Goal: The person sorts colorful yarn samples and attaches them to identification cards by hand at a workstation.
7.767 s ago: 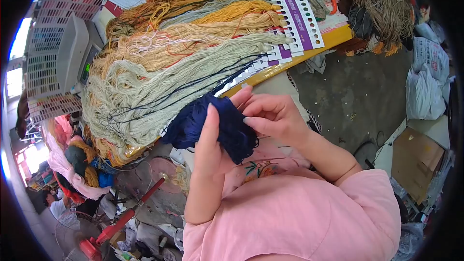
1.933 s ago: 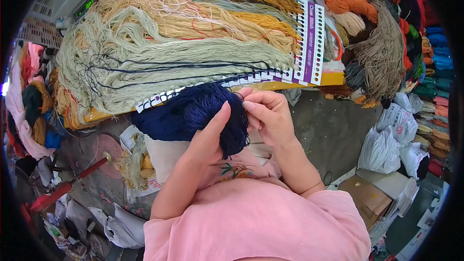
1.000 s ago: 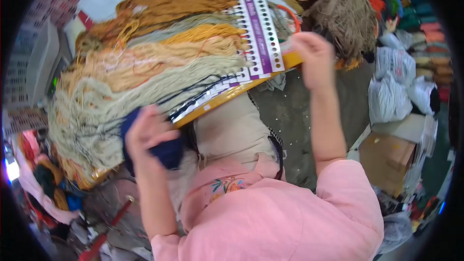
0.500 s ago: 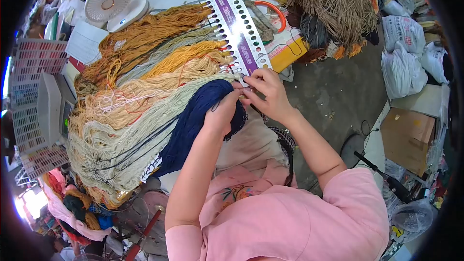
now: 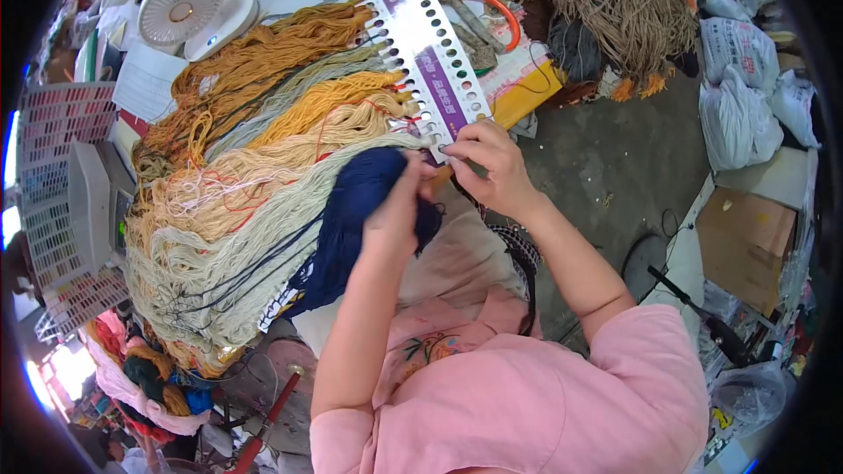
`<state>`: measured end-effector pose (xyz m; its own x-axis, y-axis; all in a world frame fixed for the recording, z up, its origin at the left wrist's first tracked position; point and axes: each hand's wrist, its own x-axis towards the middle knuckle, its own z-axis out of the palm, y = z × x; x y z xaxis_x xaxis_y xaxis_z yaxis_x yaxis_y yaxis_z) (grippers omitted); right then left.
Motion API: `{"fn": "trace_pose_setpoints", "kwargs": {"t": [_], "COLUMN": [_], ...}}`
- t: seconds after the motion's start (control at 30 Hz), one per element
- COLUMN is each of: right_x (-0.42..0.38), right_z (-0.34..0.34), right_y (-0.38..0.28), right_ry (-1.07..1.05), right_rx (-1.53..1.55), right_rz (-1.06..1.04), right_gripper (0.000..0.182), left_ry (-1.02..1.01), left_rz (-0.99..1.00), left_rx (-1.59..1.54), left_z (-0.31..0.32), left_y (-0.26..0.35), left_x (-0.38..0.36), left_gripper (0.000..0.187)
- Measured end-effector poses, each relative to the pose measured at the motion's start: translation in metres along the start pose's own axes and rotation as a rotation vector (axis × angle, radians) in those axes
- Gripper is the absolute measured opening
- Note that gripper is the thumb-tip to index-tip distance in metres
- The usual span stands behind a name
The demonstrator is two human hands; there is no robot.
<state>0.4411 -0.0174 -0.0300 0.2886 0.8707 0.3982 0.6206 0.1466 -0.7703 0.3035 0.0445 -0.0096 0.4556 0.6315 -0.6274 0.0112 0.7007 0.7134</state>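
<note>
A white and purple cross-stitch thread card, punched with holes along both long edges, lies slanted on the table. Its near end is pinched between the thumb and fingers of my right hand. My left hand, a little blurred, is closed on a thick bundle of navy blue thread, close to the card's end but apart from it. Skeins of pale green thread, cream thread, golden yellow thread and brown thread hang from the card's left-hand holes.
Orange-handled scissors lie beyond the card, beside a yellow packet. A white fan stands at the back left. Heaped taupe yarn hangs over the far right edge. A cardboard box and white plastic bags are at right.
My left hand has drawn back left from the card's end and my right hand, still closed on the navy bundle. My right hand stays at the card's near end. The view has shifted slightly.
</note>
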Motion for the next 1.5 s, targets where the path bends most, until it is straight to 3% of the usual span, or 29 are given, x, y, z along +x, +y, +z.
{"fn": "trace_pose_setpoints", "kwargs": {"t": [0.07, 0.17, 0.27, 0.33, 0.4, 0.5, 0.53, 0.63, 0.73, 0.83, 0.87, 0.9, 0.93, 1.0, 1.03, 1.1, 1.13, 1.17, 1.2, 1.27, 1.3, 1.33, 1.37, 1.43, 1.5], "right_x": [0.000, 0.001, 0.001, -0.001, -0.001, 0.001, 0.001, -0.002, 0.002, 0.004, 0.007, 0.009, 0.010, 0.009, 0.010, 0.010, 0.010, 0.011, 0.011, 0.010, 0.011, 0.011, 0.008, 0.008, 0.004], "right_z": [0.000, 0.001, -0.002, -0.005, -0.005, -0.005, -0.004, -0.004, -0.006, -0.002, -0.002, -0.002, 0.001, 0.003, 0.005, 0.004, 0.005, 0.005, 0.004, 0.006, 0.009, 0.012, 0.018, 0.036, 0.062], "right_y": [0.000, 0.002, 0.002, 0.000, 0.001, -0.004, -0.003, 0.000, -0.007, -0.001, -0.007, -0.011, -0.009, -0.011, -0.013, -0.012, -0.011, -0.012, -0.011, -0.010, -0.018, -0.027, -0.037, -0.088, -0.151], "right_ry": [-0.018, 0.014, 0.038, 0.051, 0.044, 0.012, 0.008, 0.033, 0.084, -0.018, -0.059, -0.099, -0.097, -0.106, -0.115, -0.154, -0.161, -0.150, -0.147, -0.164, -0.121, -0.124, -0.106, -0.273, -0.469], "right_rx": [-0.005, 0.072, 0.207, 0.491, 0.470, 0.462, 0.466, 0.510, 0.674, 0.331, 0.202, 0.073, -0.040, -0.066, -0.089, -0.095, -0.096, -0.115, -0.126, -0.103, -0.032, -0.037, -0.068, -0.048, 0.096], "right_rz": [-0.028, -0.019, 0.014, 0.220, 0.221, 0.276, 0.271, 0.267, 0.324, 0.207, 0.156, 0.104, 0.028, 0.054, 0.083, 0.098, 0.089, 0.064, 0.042, 0.075, 0.101, 0.139, 0.031, -0.129, -0.401], "right_gripper": [0.012, 0.013, 0.012, 0.011, 0.011, 0.012, 0.012, 0.012, 0.011, 0.015, 0.020, 0.025, 0.035, 0.036, 0.037, 0.039, 0.038, 0.038, 0.037, 0.037, 0.039, 0.043, 0.049, 0.063, 0.078], "left_ry": [-0.085, -0.585, -0.237, -0.243, -0.250, -0.475, -0.507, -0.416, -0.272, -0.278, -0.069, 0.112, 0.111, 0.078, -0.046, 0.561, 0.408, 0.239, 0.380, 0.319, 0.049, -0.097, 0.010, 0.284, 0.269], "left_rz": [-0.164, -0.235, -0.166, -0.182, -0.099, -0.220, -0.226, -0.253, -0.209, -0.050, -0.088, -0.206, -0.163, -0.007, 0.119, 0.409, 0.425, 0.428, 0.609, 0.606, 0.571, 0.511, 0.508, 0.391, 0.092], "left_rx": [-0.478, -0.910, -0.390, -0.380, -0.373, -0.793, -0.795, -0.423, 0.252, 0.324, 0.402, 0.002, -0.137, -0.302, -0.420, -0.469, -0.812, -0.472, -0.566, -0.751, -0.809, -0.788, -0.748, -0.583, -0.092], "left_z": [-0.002, -0.020, 0.003, 0.006, 0.005, -0.015, -0.017, -0.006, 0.014, -0.002, -0.003, -0.011, -0.043, -0.115, -0.168, -0.239, -0.332, -0.395, -0.406, -0.360, -0.360, -0.332, -0.291, -0.210, -0.159], "left_y": [0.024, 0.029, 0.039, 0.034, 0.032, 0.033, 0.034, 0.043, 0.033, 0.024, 0.050, 0.068, 0.076, 0.095, 0.100, 0.114, 0.111, 0.097, 0.095, 0.097, 0.090, 0.087, 0.085, 0.088, 0.091], "left_x": [-0.015, -0.012, -0.004, 0.001, -0.004, -0.010, -0.012, -0.008, 0.005, 0.012, -0.005, -0.019, -0.024, -0.046, -0.058, -0.107, -0.133, -0.170, -0.205, -0.261, -0.278, -0.286, -0.292, -0.294, -0.297], "left_gripper": [0.012, 0.012, 0.014, 0.012, 0.012, 0.014, 0.021, 0.032, 0.023, 0.008, 0.008, 0.010, 0.015, 0.010, 0.007, 0.006, 0.006, 0.009, 0.020, 0.030, 0.036, 0.036, 0.036, 0.033, 0.029]}}
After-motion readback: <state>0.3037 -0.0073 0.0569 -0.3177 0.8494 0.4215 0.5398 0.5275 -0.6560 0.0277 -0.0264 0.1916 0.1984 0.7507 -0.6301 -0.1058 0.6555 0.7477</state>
